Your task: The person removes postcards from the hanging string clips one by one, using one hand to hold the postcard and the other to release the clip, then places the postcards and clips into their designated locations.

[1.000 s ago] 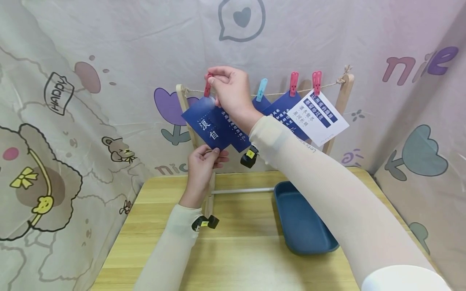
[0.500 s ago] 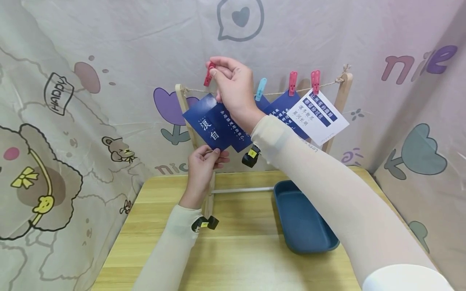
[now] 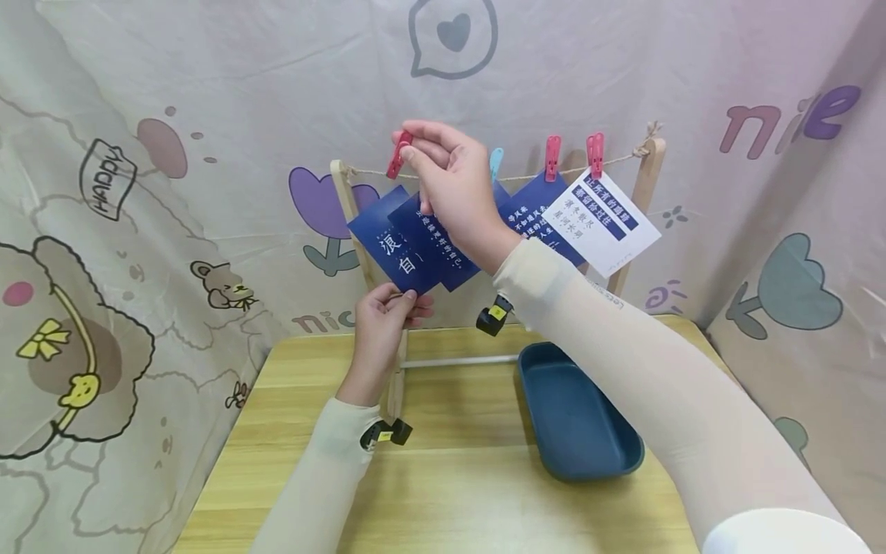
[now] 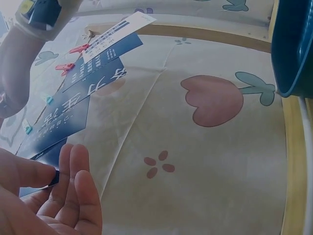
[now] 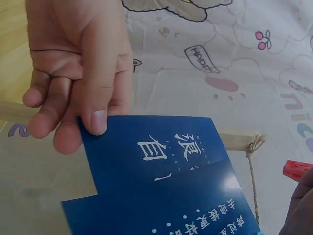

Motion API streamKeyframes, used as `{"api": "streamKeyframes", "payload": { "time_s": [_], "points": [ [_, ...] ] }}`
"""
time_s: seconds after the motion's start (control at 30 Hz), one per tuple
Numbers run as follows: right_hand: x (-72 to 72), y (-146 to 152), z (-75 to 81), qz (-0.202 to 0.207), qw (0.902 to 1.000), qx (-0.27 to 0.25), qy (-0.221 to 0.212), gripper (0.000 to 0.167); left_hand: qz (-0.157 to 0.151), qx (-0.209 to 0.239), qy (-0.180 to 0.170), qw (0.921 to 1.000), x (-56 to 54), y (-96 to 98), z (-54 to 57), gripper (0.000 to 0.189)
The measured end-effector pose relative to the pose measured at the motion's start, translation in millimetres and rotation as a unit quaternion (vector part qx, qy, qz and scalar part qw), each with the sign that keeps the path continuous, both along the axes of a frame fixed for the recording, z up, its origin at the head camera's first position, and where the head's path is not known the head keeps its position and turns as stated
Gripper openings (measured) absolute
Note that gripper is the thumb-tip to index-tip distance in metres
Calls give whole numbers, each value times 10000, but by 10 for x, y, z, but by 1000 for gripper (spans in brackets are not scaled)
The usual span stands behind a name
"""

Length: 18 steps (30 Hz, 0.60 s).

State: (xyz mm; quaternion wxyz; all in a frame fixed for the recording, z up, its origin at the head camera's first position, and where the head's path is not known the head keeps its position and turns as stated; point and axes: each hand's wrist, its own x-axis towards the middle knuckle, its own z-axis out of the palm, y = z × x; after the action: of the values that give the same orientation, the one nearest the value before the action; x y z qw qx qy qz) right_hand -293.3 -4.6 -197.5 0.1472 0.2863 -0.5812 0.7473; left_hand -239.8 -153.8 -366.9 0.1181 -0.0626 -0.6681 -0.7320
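My left hand [image 3: 381, 327] pinches the lower corner of a blue card [image 3: 377, 223] with white characters, thumb in front. Its upper part tucks behind a neighbouring blue card [image 5: 195, 205], as the right wrist view shows. Just above the rope, near its left end, my right hand [image 3: 457, 185] pinches a red clothespin [image 3: 397, 158] between thumb and fingers. The clothespin stands apart from the held card's upper edge. Behind the right hand, part of the card row is hidden; the left wrist view shows two light blue clothespins [image 4: 49, 100] there.
Rope [image 3: 522, 177] runs between two wooden posts [image 3: 647, 185]. Red clothespins [image 3: 552, 158] hold another blue card [image 3: 533, 200] and a white card [image 3: 609, 231] at the right. A dark blue tray [image 3: 577, 415] sits on the wooden table [image 3: 443, 492], below the right forearm.
My right hand lifted the red clothespin off the rope line, then lowered it slightly. The left hand's card has slipped behind its neighbour, which now overlaps it.
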Motion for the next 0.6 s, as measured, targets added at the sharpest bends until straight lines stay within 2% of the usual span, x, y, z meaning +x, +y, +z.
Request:
{"api": "streamKeyframes", "payload": {
  "time_s": [0.27, 0.6],
  "points": [
    [145, 143, -209, -79, 9992, 386, 76, 30, -67, 43, -117, 9999, 61, -21, -75, 16],
    [214, 318, -528, -202, 9968, 772, -21, 32, -97, -69, -109, 9999, 170, -57, -216, 14]
  ]
}}
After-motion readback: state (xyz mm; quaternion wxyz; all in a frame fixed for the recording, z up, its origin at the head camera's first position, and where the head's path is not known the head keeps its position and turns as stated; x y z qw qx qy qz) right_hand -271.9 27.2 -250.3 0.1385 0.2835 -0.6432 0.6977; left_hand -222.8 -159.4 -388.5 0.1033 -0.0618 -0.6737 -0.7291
